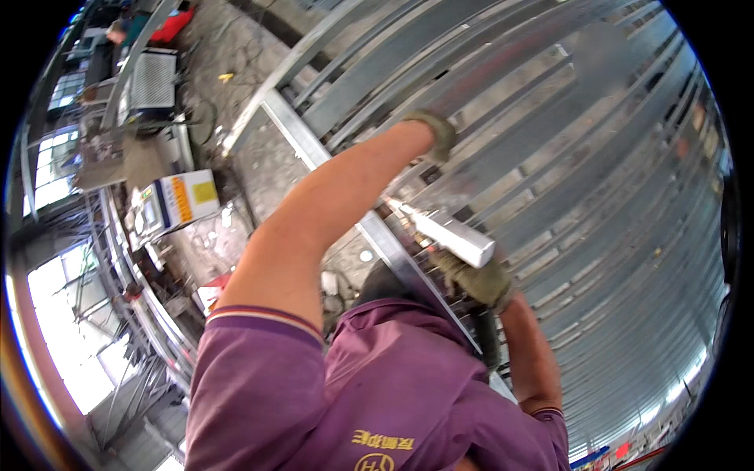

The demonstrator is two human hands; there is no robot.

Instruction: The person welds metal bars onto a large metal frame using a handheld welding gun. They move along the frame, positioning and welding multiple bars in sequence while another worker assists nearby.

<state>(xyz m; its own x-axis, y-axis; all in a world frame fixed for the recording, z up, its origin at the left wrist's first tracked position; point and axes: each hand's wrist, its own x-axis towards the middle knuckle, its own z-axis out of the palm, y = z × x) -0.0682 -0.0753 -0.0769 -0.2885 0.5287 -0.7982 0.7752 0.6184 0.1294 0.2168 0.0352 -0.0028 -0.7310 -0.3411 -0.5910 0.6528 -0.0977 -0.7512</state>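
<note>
In a grey-green work glove, my right hand [475, 280] is wrapped round the grip of a handheld welding gun [455, 237] with a silver box-shaped body. The gun's thin nozzle [397, 206] points left, close to a bare metal frame rail [385, 239]. My left arm reaches forward across the frame. Its gloved left hand [436, 135] is at one of the long grey metal slats [479, 90]; its fingers are turned away and cannot be made out. Between the hands, several slats run side by side over the frame.
To the left stands a white machine box [188, 198] with orange and yellow labels. Beyond it is a perforated metal panel [153, 80]; a person in red and dark clothing [169, 27] is at the far left. Stacked metal bars [137, 259] line the left side.
</note>
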